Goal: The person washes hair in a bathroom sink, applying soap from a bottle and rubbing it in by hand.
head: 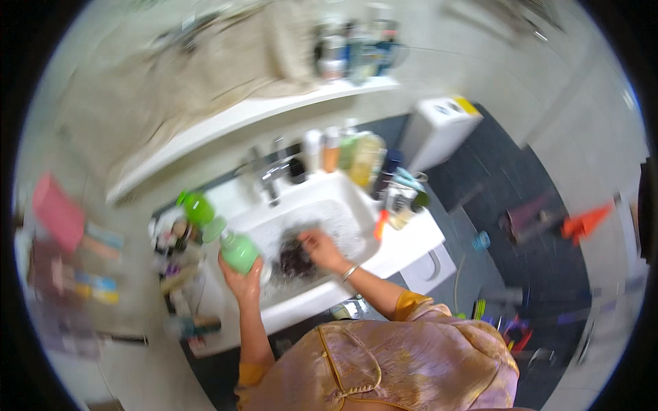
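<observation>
My left hand [241, 280] grips a light green plastic bottle [240, 253] over the left part of a white washbasin [308, 316]. My right hand [321, 249], with a bangle at the wrist, is over the basin beside a dark, wet thing [297, 259] lying in sudsy water; whether its fingers touch or hold anything is unclear. The chrome faucet [270, 177] stands at the basin's back edge. A brighter green bottle [196, 208] is just beyond the held one.
Several bottles [367, 159] line the basin's back right edge, with a white box [437, 133] farther right. Small items [177, 234] crowd the left side. A white shelf [247, 113] bearing cloth and toiletries runs above. An orange-handled item [381, 224] lies on the right rim.
</observation>
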Motion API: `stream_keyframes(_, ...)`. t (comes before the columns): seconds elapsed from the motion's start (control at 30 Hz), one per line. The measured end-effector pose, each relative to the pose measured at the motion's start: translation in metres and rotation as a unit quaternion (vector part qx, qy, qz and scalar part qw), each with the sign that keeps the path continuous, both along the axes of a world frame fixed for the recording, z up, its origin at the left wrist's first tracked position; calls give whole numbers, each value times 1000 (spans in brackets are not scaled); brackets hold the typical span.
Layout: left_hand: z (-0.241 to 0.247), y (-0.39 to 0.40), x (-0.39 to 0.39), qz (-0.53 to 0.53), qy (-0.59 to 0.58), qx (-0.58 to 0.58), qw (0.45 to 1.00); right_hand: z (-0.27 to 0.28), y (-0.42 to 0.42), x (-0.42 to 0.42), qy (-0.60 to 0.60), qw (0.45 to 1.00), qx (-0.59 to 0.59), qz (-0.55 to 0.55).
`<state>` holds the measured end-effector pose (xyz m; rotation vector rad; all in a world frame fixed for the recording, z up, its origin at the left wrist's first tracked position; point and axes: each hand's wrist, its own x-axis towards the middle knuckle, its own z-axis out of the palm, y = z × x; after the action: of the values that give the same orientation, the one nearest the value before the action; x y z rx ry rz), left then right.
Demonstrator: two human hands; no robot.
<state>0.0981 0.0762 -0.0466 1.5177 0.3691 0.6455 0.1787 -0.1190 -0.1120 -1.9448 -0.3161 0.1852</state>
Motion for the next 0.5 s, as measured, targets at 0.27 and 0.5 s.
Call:
stream_keyframes(0.27,-15,-63,-13,-33,6,105,994,76,-46,-88,-86,991,17,103)
stream_keyframes(0.5,29,-172,-35,-164,-116,23,979,108,-107,-119,-240,970,15,-10)
